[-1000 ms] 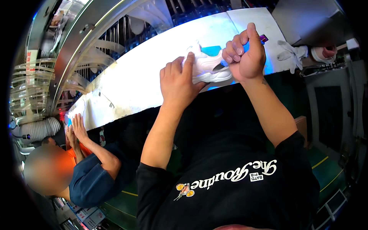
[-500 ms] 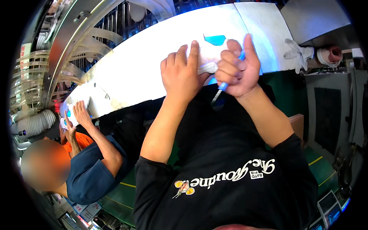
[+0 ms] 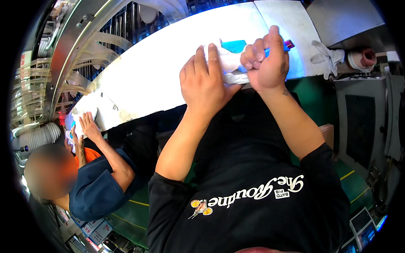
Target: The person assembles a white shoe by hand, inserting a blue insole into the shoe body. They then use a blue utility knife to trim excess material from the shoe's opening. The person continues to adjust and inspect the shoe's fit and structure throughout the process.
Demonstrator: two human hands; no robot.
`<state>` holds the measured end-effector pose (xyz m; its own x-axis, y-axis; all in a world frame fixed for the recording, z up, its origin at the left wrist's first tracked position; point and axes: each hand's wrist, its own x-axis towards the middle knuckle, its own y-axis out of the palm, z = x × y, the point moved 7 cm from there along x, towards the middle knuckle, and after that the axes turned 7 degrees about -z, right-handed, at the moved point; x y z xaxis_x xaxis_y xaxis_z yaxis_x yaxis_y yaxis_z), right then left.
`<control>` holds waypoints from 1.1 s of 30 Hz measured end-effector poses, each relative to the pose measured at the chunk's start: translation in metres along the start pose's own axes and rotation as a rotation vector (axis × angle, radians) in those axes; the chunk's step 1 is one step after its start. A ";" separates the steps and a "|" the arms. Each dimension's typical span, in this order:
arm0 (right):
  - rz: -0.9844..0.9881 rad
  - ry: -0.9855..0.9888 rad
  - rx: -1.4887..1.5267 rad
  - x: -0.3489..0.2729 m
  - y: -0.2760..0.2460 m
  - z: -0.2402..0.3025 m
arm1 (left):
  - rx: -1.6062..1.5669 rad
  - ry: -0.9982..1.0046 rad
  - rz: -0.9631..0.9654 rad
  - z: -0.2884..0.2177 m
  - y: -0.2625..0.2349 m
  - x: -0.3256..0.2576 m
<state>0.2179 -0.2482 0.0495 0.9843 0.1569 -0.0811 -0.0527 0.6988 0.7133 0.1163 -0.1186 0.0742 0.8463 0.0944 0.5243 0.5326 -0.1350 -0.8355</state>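
At the lower left of the frame I see a co-worker in a blue sleeve [image 3: 99,185], hands up at the edge of the bright white worktable [image 3: 147,80]. Moving to upper centre, my left hand [image 3: 206,80] lies flat, fingers together, pressing on a white shoe [image 3: 231,67]. Just right of it, my right hand [image 3: 265,63] is fisted tight around a blue tool [image 3: 287,44] against the shoe. Further right lies a crumpled white glove [image 3: 327,57].
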 end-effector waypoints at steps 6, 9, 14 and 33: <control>0.459 0.140 0.095 -0.011 0.004 -0.002 | 0.062 0.067 0.103 -0.004 -0.001 0.003; 0.560 0.141 0.061 -0.015 0.010 0.001 | 0.011 0.083 0.088 0.001 -0.002 -0.001; 0.542 0.094 0.040 -0.018 0.010 0.004 | 0.003 0.069 0.009 0.001 -0.006 -0.014; 0.524 -0.601 -1.586 -0.030 -0.009 0.030 | 0.012 0.064 -0.089 0.001 -0.001 -0.023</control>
<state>0.1942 -0.2800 0.0662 0.7133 0.5655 0.4141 -0.0908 0.6604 -0.7454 0.0961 -0.1192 0.0629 0.7947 0.0420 0.6055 0.6058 -0.1169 -0.7870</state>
